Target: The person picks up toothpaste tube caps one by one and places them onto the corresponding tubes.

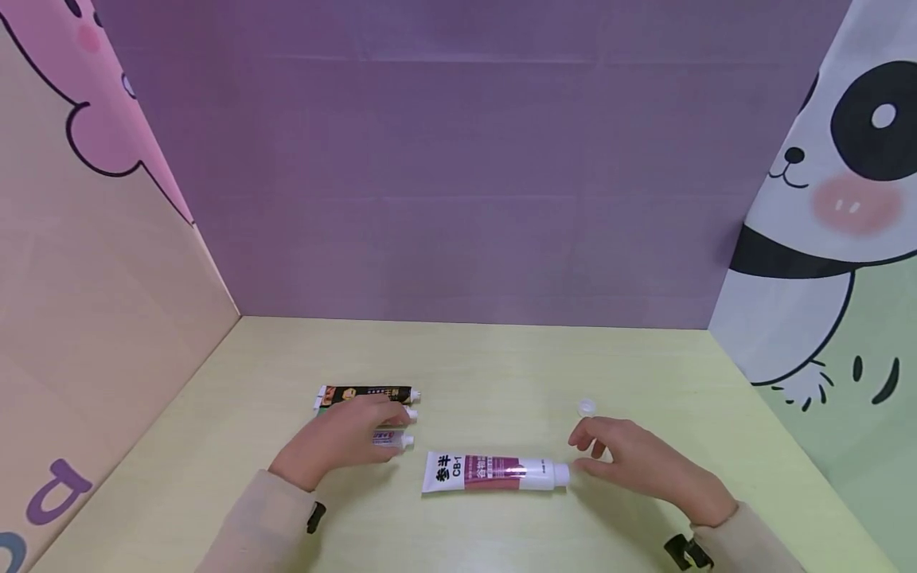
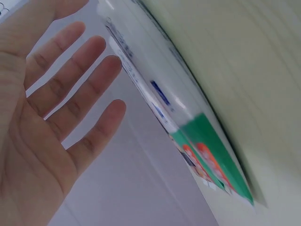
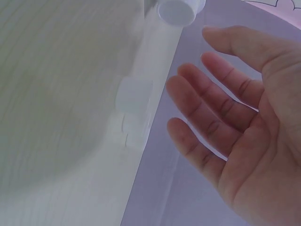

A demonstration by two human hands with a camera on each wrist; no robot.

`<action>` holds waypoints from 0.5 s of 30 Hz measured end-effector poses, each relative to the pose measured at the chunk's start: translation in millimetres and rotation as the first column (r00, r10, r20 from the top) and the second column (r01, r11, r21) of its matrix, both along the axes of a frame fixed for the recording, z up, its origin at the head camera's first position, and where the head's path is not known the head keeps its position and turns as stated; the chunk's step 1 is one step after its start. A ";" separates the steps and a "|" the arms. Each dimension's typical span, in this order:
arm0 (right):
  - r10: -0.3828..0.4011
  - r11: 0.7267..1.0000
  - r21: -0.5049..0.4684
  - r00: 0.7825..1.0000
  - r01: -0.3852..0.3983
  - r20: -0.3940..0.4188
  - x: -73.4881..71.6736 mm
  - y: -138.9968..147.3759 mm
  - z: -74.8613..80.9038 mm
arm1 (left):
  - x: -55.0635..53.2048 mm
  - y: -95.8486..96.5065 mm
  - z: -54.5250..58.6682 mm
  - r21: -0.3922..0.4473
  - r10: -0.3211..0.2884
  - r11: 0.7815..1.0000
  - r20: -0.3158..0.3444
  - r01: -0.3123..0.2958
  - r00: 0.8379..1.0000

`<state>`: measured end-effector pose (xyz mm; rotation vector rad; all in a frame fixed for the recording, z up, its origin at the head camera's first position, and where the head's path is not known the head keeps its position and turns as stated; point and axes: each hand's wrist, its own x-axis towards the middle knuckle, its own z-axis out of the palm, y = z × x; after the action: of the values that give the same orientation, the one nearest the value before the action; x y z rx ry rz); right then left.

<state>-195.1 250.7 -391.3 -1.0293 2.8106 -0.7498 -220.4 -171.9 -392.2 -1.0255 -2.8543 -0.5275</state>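
My left hand [image 1: 347,436] hovers over a row of toothpaste tubes on the left, fingers extended and holding nothing. A black toothpaste tube [image 1: 368,391] lies at the back of that row. Beneath the hand are two white tubes, mostly hidden; the left wrist view shows a white tube [image 2: 178,89] with a green end beside the spread fingers. In front, a white and pink toothpaste tube [image 1: 490,473] lies flat, its white cap [image 1: 561,475] pointing right. Just right of that cap is my right hand [image 1: 637,461], fingers loosely bent with nothing in them.
A small translucent cap [image 1: 587,407] stands on the pale wooden table [image 1: 473,366] beyond my right hand. A purple wall [image 1: 458,175] closes off the back. Printed panels flank both sides, a panda [image 1: 856,199] on the right one.
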 end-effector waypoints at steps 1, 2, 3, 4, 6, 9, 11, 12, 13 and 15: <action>0.000 1.000 -0.001 1.000 0.000 -0.001 -0.6 0.7 0.2 | -0.6 -1.8 -1.0 0.003 0.000 1.000 -0.001 0.000 1.000; -0.003 1.000 0.000 1.000 0.003 0.001 -1.0 1.5 0.5 | -1.0 -3.4 -1.7 0.000 0.001 1.000 -0.006 -0.001 1.000; -0.003 1.000 -0.001 1.000 0.003 0.002 -1.5 2.2 0.5 | -1.6 -5.1 -2.7 -0.003 0.002 1.000 -0.009 -0.002 1.000; -0.006 1.000 0.001 1.000 0.006 0.003 -1.8 2.9 0.4 | -1.8 -6.6 -3.3 -0.005 0.003 1.000 -0.009 -0.003 1.000; -0.014 1.000 0.003 1.000 0.014 0.006 -2.3 4.7 0.0 | -1.7 -9.6 -3.7 -0.016 0.012 1.000 -0.017 -0.012 1.000; -0.031 0.999 0.006 0.999 0.031 0.009 -2.7 7.7 -0.7 | -2.4 -13.4 -4.4 -0.038 0.024 0.999 -0.033 -0.026 0.999; -0.042 0.999 0.007 0.999 0.042 0.006 -3.0 9.9 -1.2 | -3.0 -15.2 -4.8 -0.048 0.031 0.998 -0.041 -0.033 0.999; -0.045 0.999 0.007 0.999 0.045 0.004 -3.2 10.9 -1.4 | -3.5 -16.0 -5.3 -0.050 0.032 0.998 -0.040 -0.034 0.999; -0.047 0.999 0.008 0.999 0.047 0.001 -3.5 11.9 -1.5 | -4.2 -16.8 -6.0 -0.055 0.030 0.998 -0.039 -0.032 0.999; -0.043 0.999 0.008 0.999 0.043 -0.011 -4.7 13.8 -2.2 | -5.2 -18.6 -7.3 -0.060 0.025 0.998 -0.036 -0.027 0.999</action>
<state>-199.8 264.6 -393.4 -0.9782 2.8509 -0.7390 -225.6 -190.5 -399.4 -0.9941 -2.8648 -0.4187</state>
